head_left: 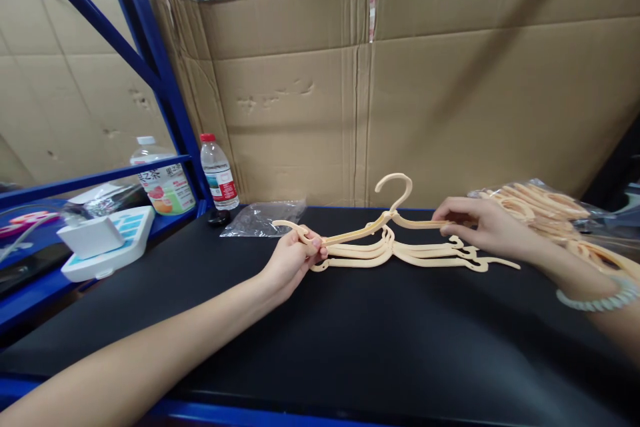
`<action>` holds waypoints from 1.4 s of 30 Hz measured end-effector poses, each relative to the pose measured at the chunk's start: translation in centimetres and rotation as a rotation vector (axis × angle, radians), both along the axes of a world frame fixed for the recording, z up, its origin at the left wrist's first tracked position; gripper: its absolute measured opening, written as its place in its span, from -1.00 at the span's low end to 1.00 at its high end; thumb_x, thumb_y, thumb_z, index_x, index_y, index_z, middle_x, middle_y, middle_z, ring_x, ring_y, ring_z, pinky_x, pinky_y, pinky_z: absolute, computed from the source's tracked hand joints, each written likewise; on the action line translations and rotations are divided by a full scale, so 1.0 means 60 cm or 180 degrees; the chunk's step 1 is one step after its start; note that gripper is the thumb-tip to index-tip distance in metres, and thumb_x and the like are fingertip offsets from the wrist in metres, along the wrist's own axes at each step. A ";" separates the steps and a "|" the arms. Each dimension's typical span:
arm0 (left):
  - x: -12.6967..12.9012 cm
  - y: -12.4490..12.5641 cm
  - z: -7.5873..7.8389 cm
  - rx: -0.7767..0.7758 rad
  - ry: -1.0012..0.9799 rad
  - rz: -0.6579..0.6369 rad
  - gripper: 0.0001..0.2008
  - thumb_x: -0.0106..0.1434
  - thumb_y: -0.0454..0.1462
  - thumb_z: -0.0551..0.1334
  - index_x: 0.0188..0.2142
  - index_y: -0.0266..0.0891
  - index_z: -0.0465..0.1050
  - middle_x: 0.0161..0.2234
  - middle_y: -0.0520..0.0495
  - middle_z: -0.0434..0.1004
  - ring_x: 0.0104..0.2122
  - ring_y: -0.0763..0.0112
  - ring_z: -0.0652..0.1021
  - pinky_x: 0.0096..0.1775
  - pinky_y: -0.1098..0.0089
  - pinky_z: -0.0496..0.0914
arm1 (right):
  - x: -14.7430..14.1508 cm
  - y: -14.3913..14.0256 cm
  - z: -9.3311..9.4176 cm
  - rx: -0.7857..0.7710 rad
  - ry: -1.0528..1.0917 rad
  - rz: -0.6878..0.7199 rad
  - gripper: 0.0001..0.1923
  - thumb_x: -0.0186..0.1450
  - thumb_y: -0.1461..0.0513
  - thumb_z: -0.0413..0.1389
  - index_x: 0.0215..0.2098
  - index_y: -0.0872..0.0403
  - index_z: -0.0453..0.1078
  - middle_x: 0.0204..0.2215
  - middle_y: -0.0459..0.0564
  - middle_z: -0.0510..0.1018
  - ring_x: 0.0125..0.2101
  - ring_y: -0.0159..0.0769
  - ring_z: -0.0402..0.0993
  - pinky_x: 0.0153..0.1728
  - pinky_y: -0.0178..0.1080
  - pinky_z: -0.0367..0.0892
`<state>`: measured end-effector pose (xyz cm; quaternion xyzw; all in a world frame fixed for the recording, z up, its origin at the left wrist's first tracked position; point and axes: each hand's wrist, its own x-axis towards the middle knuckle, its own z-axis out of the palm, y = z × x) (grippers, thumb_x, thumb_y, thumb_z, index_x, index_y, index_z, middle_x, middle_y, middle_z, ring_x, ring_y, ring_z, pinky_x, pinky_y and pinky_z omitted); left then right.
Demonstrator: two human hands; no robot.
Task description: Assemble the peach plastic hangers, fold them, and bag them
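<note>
Far to the left of the grip, past the blue rack post, sit a white and blue device, a large juice bottle partly behind the rack's blue rail, and a small water bottle with a red cap; a small dark object at the bottle's foot is too small to make out. Just behind the left-hand grip lies a crumpled clear plastic bag on the black table. At the grip itself, the left hand has its fingers curled shut around the left arm end of the top hanger, a cream plastic one whose hook stands up at the middle. Below that hanger, and touching the table, rests a stack of like hangers; how many lie in it cannot be told, since their arms overlap. The held hanger's left end looks raised a little above the stack, though whether its middle touches the pile is unclear. On the other side, the right hand pinches the hanger's right arm between thumb and fingers, and the very tip of that arm is hidden under the hand. A pale beaded bracelet circles that wrist. Right of and behind this grip, a plastic bag of more hangers lies partly cut off by the picture's edge. Cardboard sheets wall off everything behind.
</note>
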<state>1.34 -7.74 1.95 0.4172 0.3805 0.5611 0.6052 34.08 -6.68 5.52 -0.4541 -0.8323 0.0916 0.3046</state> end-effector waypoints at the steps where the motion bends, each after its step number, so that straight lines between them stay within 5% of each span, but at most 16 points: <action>1: 0.000 0.000 0.000 0.0040 -0.0029 0.0043 -0.78 0.12 -0.58 0.15 -0.55 -0.33 0.28 -0.59 0.02 0.39 -0.57 0.56 0.48 -0.42 0.57 0.42 | -0.002 -0.002 0.000 -0.0054 0.0007 -0.0004 -0.74 0.21 0.03 0.09 -0.39 0.06 0.38 -0.48 -0.02 0.50 -0.49 -0.29 0.40 -0.47 -0.26 0.28; 11: 0.003 0.010 -0.003 -0.0185 -0.0207 0.0256 -0.86 0.22 -0.51 0.17 -0.44 -0.35 0.37 -0.44 -0.12 0.51 -0.40 0.40 0.58 -0.22 0.38 0.50 | -0.001 -0.006 0.001 -0.0834 0.0062 -0.0197 -0.75 0.20 0.05 0.05 -0.32 0.06 0.30 -0.64 -0.09 0.51 -0.66 -0.38 0.34 -0.64 -0.35 0.16; 14: 0.008 -0.005 -0.004 -0.0081 0.0410 -0.0035 -0.94 0.24 -0.38 0.20 -0.38 -0.33 0.41 -0.33 -0.21 0.56 -0.37 0.34 0.57 -0.19 0.29 0.49 | 0.011 -0.005 0.006 -0.1091 0.0176 -0.0113 -0.74 0.17 0.04 0.08 -0.31 0.06 0.28 -0.62 -0.07 0.53 -0.63 -0.34 0.39 -0.61 -0.32 0.23; 17: 0.019 -0.048 0.000 0.1407 0.1999 -0.0500 -0.94 0.20 -0.35 0.22 -0.34 -0.26 0.48 -0.32 -0.16 0.55 -0.31 0.27 0.54 -0.16 0.28 0.43 | 0.023 -0.011 0.019 -0.1455 0.0398 0.0120 -0.72 0.15 0.04 0.14 -0.34 0.06 0.28 -0.57 -0.03 0.53 -0.53 -0.27 0.47 -0.51 -0.28 0.34; 20: 0.027 -0.095 0.013 0.3200 0.3139 -0.1575 -0.74 0.23 -0.40 0.14 -0.13 -0.20 0.49 -0.24 -0.20 0.56 -0.24 0.19 0.52 -0.15 0.27 0.40 | 0.028 -0.021 0.032 -0.1835 0.0380 0.0292 -0.75 0.14 0.06 0.17 -0.38 0.06 0.29 -0.54 -0.03 0.51 -0.50 -0.27 0.48 -0.44 -0.25 0.40; 23: 0.029 -0.116 0.023 0.3842 0.3678 -0.2000 -0.67 0.27 -0.42 0.06 -0.03 -0.23 0.46 -0.16 -0.27 0.55 -0.16 0.10 0.51 -0.09 0.20 0.37 | 0.025 -0.030 0.037 -0.2186 0.0141 0.0326 -0.78 0.13 0.09 0.17 -0.41 0.05 0.30 -0.53 -0.03 0.51 -0.48 -0.26 0.50 -0.43 -0.26 0.41; 26: 0.028 -0.109 0.022 0.3757 0.3806 -0.1806 -0.65 0.28 -0.41 0.04 -0.02 -0.20 0.46 -0.10 -0.26 0.53 -0.08 0.05 0.49 -0.05 0.16 0.35 | 0.020 -0.032 0.034 -0.2316 -0.0201 0.0176 -0.82 0.09 0.12 0.18 -0.43 0.04 0.32 -0.54 -0.04 0.52 -0.47 -0.23 0.52 -0.49 -0.30 0.37; 30: 0.027 -0.094 0.007 0.3763 0.3828 -0.1529 -0.67 0.25 -0.41 0.08 -0.05 -0.16 0.46 -0.08 -0.22 0.52 -0.07 0.08 0.49 -0.05 0.18 0.36 | 0.017 -0.027 0.027 -0.1888 -0.0874 0.0107 -0.89 0.05 0.17 0.17 -0.47 0.04 0.43 -0.58 -0.07 0.52 -0.55 -0.32 0.43 -0.58 -0.35 0.25; 42: 0.027 -0.085 -0.003 0.3478 0.4505 -0.1486 -0.70 0.30 -0.26 0.09 0.00 -0.20 0.40 0.01 -0.21 0.44 0.01 0.05 0.42 0.03 0.12 0.30 | 0.017 -0.013 0.006 -0.1463 -0.1642 -0.0401 -0.89 0.00 0.33 0.09 -0.51 0.07 0.45 -0.58 -0.08 0.53 -0.57 -0.33 0.41 -0.55 -0.32 0.23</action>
